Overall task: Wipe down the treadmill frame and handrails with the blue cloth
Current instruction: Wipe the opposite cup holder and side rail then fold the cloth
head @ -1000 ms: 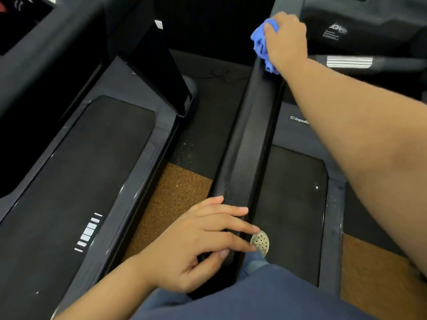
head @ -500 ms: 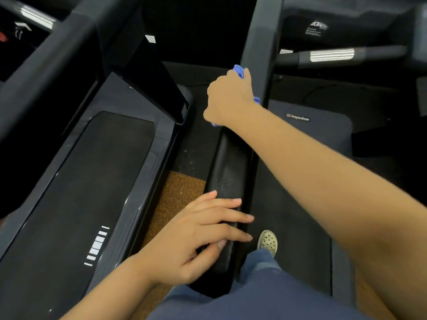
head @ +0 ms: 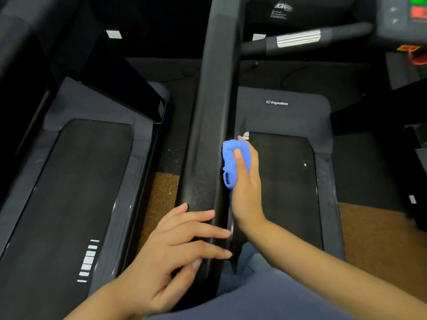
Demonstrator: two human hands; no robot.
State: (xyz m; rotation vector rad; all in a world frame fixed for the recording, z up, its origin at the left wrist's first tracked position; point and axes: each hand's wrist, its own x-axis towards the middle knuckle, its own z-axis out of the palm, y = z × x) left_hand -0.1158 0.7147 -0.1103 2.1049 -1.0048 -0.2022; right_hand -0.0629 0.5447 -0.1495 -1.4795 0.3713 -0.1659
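Note:
A long black handrail (head: 209,125) runs from the top centre down toward me. My right hand (head: 246,181) grips the bunched blue cloth (head: 233,162) and holds it against the rail's right side, a little below its middle. My left hand (head: 175,245) rests flat on the near end of the rail, fingers spread and straight across the top. Under my right arm lies the dark belt (head: 284,181) of the treadmill, with its grey front cover (head: 277,112).
A second treadmill with a dark belt (head: 69,192) stands to the left, its black upright (head: 129,88) slanting up. A cross handlebar with a silver grip (head: 298,39) and a console (head: 406,17) sit top right. Brown floor shows between the machines (head: 161,192).
My right hand with the cloth has slid down the rail toward me, from the far end to just past my left hand, ending on the rail's right side. My left hand stayed put.

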